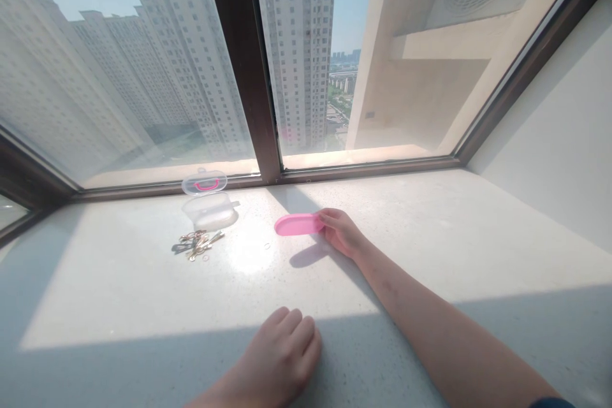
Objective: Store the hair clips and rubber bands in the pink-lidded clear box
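My right hand (340, 231) pinches the right end of a shallow pink oval tray (297, 224) between thumb and fingers. The tray is raised off the white sill, and its shadow falls below it. Nearer to me, my left hand (287, 352) rests on the sill as a loose fist, knuckles up; nothing shows in it, though its palm side is hidden. To the left of the tray lies a small pile of metal hair clips (197, 243), with a tiny pale ring (206, 258) beside it. Another small ring (267, 246) lies between the pile and the tray.
Behind the pile stands a clear plastic case (210, 211), its lid (204, 183) with a pink handle tilted up against the window edge. A dark window frame (248, 70) bounds the sill (478, 229) at the back, and a white wall (549, 140) bounds it on the right.
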